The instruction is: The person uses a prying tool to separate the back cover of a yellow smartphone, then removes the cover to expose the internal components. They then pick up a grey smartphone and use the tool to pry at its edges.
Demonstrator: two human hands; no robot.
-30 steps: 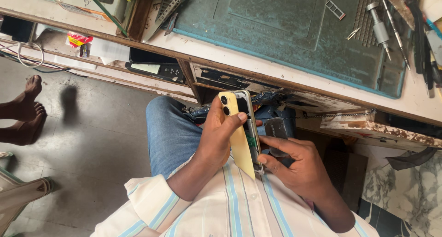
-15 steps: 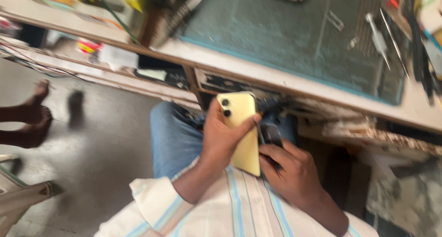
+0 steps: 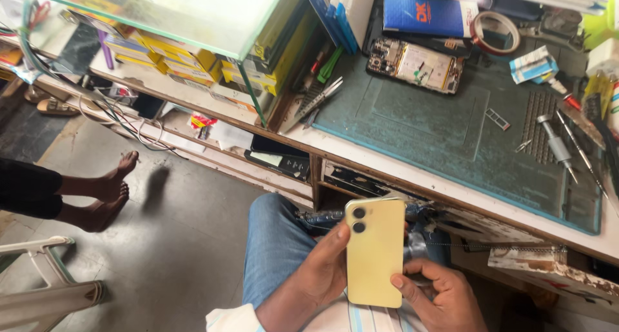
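Observation:
Over my lap I hold a yellow phone point(image 3: 375, 251), its back with two camera lenses turned up toward me. My left hand point(image 3: 322, 267) grips its left edge, thumb and fingers wrapped around it. My right hand point(image 3: 438, 292) holds the lower right edge, with one fingertip on the phone's back. I sit in blue jeans point(image 3: 277, 242) and a striped shirt, just below the front edge of the workbench point(image 3: 400, 177).
A green work mat point(image 3: 451, 132) on the bench carries an opened phone point(image 3: 416, 64), a screwdriver point(image 3: 556, 145), tweezers point(image 3: 316, 103) and a tape roll point(image 3: 495, 32). Stacked yellow boxes point(image 3: 167, 55) sit under a glass top at left. Another person's bare feet point(image 3: 103, 196) rest on the floor.
The phone has turned from edge-on to its flat back facing me. The view has tilted up, showing more of the bench.

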